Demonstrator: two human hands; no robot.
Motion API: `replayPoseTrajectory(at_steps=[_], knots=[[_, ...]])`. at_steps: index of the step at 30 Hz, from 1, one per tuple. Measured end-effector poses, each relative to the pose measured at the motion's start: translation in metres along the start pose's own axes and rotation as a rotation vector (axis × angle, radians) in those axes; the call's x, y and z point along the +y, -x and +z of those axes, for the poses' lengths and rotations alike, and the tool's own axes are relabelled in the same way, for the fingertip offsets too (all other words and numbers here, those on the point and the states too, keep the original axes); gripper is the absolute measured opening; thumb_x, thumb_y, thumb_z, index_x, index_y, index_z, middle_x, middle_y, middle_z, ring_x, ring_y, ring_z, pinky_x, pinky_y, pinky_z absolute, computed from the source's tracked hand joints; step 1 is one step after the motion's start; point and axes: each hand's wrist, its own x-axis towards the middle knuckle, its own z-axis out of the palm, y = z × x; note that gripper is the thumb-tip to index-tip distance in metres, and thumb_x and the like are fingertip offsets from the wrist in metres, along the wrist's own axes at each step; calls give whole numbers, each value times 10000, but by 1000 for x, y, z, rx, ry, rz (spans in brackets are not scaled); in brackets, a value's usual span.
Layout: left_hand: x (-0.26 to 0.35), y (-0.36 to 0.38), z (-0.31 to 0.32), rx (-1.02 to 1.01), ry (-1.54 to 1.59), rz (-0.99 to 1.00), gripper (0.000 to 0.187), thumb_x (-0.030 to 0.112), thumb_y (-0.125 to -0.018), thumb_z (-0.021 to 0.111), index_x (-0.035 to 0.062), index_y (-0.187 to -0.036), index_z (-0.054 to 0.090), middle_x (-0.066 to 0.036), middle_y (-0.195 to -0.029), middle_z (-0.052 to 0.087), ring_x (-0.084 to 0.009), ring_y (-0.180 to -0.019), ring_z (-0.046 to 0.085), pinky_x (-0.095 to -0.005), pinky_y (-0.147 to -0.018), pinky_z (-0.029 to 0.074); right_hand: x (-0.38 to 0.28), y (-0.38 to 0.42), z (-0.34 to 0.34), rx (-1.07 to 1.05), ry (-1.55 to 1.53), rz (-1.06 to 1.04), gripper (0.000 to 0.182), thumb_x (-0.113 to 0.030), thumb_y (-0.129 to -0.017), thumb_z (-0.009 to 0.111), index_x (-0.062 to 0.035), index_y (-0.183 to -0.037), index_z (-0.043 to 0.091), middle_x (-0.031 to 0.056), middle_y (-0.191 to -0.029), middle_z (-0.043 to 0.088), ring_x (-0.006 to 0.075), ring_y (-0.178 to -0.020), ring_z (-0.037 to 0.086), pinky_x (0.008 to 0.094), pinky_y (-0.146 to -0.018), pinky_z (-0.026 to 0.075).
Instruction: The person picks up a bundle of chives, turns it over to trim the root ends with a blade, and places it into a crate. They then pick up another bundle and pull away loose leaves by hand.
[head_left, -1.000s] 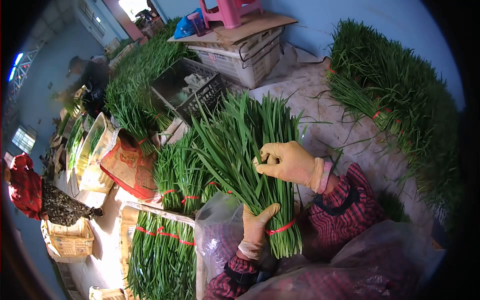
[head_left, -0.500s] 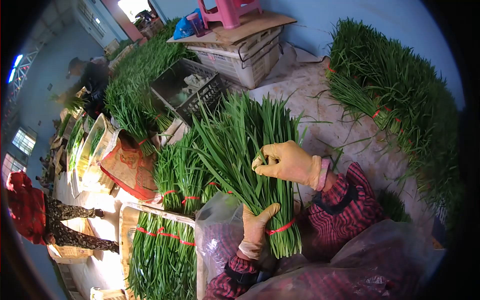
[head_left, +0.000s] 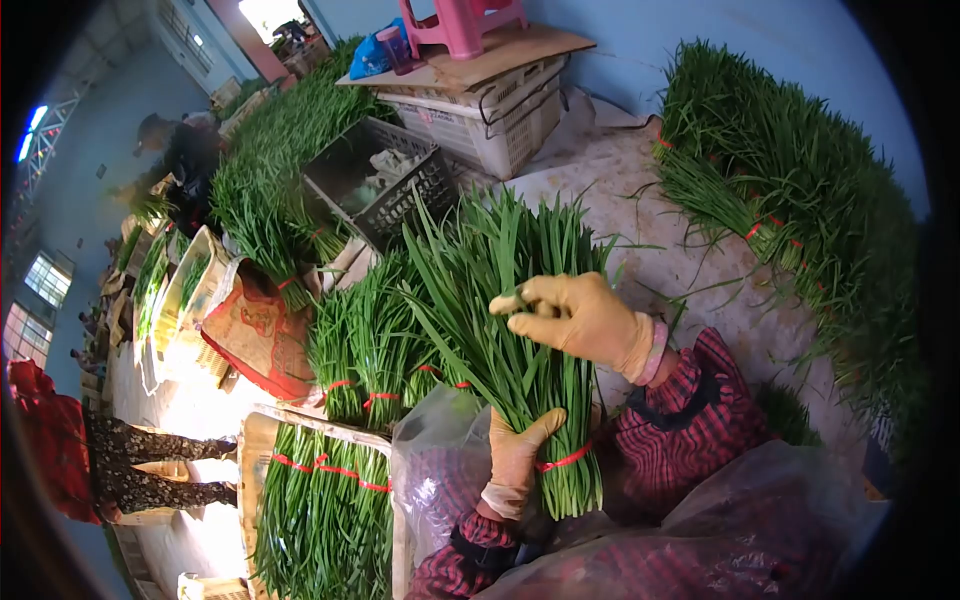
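My left hand (head_left: 518, 455), in a pale glove, is wrapped round the lower part of a bundle of long green leaves (head_left: 545, 385). A red band (head_left: 565, 459) circles the bundle's stems just beside that hand. My right hand (head_left: 575, 322), in a yellowish glove, is over the middle of the leaves with thumb and forefinger apart and the other fingers curled. Nothing shows between its fingertips.
Banded bundles (head_left: 325, 490) fill a crate at lower left, with more bundles (head_left: 365, 340) behind it. A dark crate (head_left: 405, 205), white crates (head_left: 510, 135) and a pink stool (head_left: 465, 30) stand beyond. Leaves (head_left: 780, 170) are heaped at right. Two people are at left.
My right hand has opened its thumb and forefinger and shifted slightly. My left hand keeps its hold on the bundle. The person in red at left has moved nearer the left edge.
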Motion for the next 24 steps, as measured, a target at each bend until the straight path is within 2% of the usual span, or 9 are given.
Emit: replayPoseTrajectory(at_steps=[4, 6, 8, 10, 11, 12, 18, 22, 24], knots=[[2, 2, 3, -5, 8, -13, 587, -109, -767, 761, 62, -1279, 528, -79, -1170, 664, -209, -1013, 664, -344, -884, 553, -2, 2, 8, -172, 41, 208, 383, -332, -831, 772, -66, -1102, 728, 22, -641, 630, 52, -555, 492, 259, -553, 424], [0, 1, 2, 1, -8, -1, 596, -99, -772, 761, 61, -1291, 514, -80, -1170, 663, -212, -1006, 665, -348, -880, 554, 1, 2, 14, -182, -59, 218, 347, -328, -827, 772, -61, -1047, 736, 76, -729, 699, 97, -678, 634, 271, -660, 487], [-2, 0, 3, -14, -10, 10, 616, -85, -773, 767, 56, -1309, 497, -88, -1189, 654, -215, -1023, 660, -352, -897, 549, 6, 2, 14, -152, 4, 185, 271, -290, -851, 754, -57, -988, 745, 79, -801, 716, 138, -719, 664, 276, -715, 503], [1, 0, 4, -37, 11, 9, 644, -69, -764, 784, 55, -1323, 488, -84, -1191, 645, -205, -1026, 649, -343, -895, 540, 15, 0, 10, -44, 153, -236, 209, -245, -874, 731, -43, -926, 747, 87, -892, 723, 184, -709, 665, 304, -732, 516], [0, -2, -2, -2, -87, 36, 665, -60, -751, 800, 52, -1328, 487, -74, -1186, 638, -195, -1017, 639, -329, -882, 533, 12, -1, 14, -79, -64, -83, 210, -232, -904, 709, -27, -940, 734, 81, -927, 717, 154, -661, 641, 286, -649, 514], [-4, -2, -2, 29, -63, 62, 675, -48, -744, 811, 56, -1328, 488, -65, -1165, 639, -185, -1001, 632, -315, -865, 526, 4, 5, 11, -181, -356, 312, 214, -216, -934, 682, -13, -998, 692, 71, -928, 705, 107, -610, 593, 243, -542, 474], [5, 4, 9, -20, 111, -26, 648, -113, -786, 744, 70, -1348, 478, -90, -1209, 642, -228, -1038, 661, -376, -893, 563, 24, 9, 20, -309, -688, 390, 136, -175, -999, 597, -47, -1041, 616, 20, -819, 614, 42, -527, 455, 179, -412, 318], [5, 3, 9, -27, 84, -2, 651, -110, -785, 747, 68, -1348, 475, -92, -1222, 638, -221, -1053, 655, -369, -913, 552, 2, 5, 13, -209, -538, 453, 164, -180, -1001, 598, -54, -1100, 632, 18, -845, 621, 40, -606, 498, 185, -478, 381], [0, 1, 6, -37, 44, 49, 652, -107, -782, 753, 65, -1346, 475, -91, -1232, 635, -215, -1069, 647, -362, -934, 539, -10, 2, 14, 48, -442, 91, 232, -189, -1005, 595, -50, -1187, 632, 6, -894, 640, 32, -716, 543, 198, -611, 464]])
